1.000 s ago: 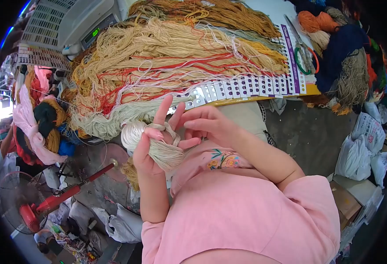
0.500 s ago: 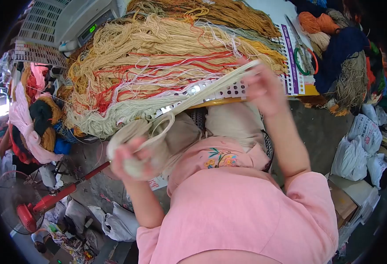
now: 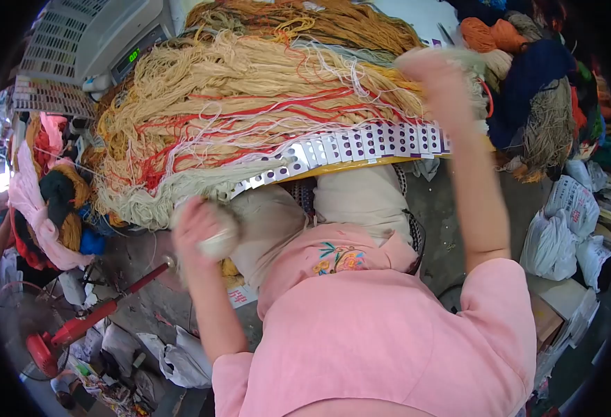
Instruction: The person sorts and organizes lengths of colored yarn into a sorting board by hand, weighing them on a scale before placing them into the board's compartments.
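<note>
My left hand (image 3: pixel 197 226) is closed round a bundled pale cream skein of yarn (image 3: pixel 220 240), held in front of the table's near edge, over my lap. Beside it, pale grey-green strands (image 3: pixel 208 186) hang at the left end of the yarn pile. My right hand (image 3: pixel 432 68) is raised over the pile's far right end and smeared by motion, so its fingers do not read clearly. Close to it, a red scissor handle (image 3: pixel 487 97) shows partly; the rest of the scissors is hidden or blurred.
Tan, red and white yarn (image 3: pixel 250 76) covers the table, with punched cards (image 3: pixel 361 146) along its front edge. A scale (image 3: pixel 135 55) stands at the back left. Coloured skeins (image 3: pixel 538 83) hang at the right, others (image 3: pixel 58 187) at the left. A red fan (image 3: pixel 44 351) stands lower left.
The pale strand stretched between my hands no longer spans them. My right hand has moved up and away toward the scissors. The skein is now gathered in my left hand.
</note>
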The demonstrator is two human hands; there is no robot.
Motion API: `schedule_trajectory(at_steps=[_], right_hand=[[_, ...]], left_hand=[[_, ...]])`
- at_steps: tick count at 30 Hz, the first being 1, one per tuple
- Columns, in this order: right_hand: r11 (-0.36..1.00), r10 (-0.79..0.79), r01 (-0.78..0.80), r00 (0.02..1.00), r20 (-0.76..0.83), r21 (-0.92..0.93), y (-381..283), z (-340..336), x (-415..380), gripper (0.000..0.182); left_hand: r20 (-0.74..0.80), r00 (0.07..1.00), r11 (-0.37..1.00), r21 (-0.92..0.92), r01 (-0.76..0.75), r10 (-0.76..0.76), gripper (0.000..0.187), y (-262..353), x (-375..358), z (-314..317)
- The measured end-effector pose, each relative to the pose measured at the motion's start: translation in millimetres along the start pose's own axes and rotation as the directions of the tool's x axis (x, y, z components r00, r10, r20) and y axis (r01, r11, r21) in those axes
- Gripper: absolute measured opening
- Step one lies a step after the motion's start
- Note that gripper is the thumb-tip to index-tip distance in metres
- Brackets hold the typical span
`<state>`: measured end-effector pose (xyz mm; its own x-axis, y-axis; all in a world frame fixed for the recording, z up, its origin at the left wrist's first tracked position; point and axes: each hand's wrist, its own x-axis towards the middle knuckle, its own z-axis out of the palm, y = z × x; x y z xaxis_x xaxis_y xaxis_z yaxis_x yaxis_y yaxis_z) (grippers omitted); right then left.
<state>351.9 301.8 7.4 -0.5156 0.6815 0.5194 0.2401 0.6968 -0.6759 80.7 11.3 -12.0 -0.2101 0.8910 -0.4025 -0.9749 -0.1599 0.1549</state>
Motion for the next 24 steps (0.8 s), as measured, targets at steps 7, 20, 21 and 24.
schedule_trajectory(at_steps=[7, 20, 21, 24], right_hand=[[0.955, 0.252, -0.267, 0.96, 0.12, 0.132, -35, 120, -75, 0.003], [0.983, 0.141, -0.107, 0.962, 0.234, -0.151, -67, 118, -93, 0.029], [0.985, 0.14, -0.111, 0.963, 0.228, -0.135, -67, 119, -95, 0.028], [0.988, 0.132, -0.146, 0.966, 0.223, 0.048, -54, 119, -95, 0.023]], left_hand=[[-0.335, 0.94, 0.267, 0.913, 0.308, 0.06, 0.017, -102, 85, 24], [-0.303, 0.953, 0.606, 0.762, 0.229, 0.021, 0.019, -103, 87, 14], [-0.306, 0.952, 0.606, 0.761, 0.232, 0.019, 0.019, -105, 87, 14], [-0.299, 0.954, 0.578, 0.778, 0.248, -0.008, 0.02, -108, 88, 15]])
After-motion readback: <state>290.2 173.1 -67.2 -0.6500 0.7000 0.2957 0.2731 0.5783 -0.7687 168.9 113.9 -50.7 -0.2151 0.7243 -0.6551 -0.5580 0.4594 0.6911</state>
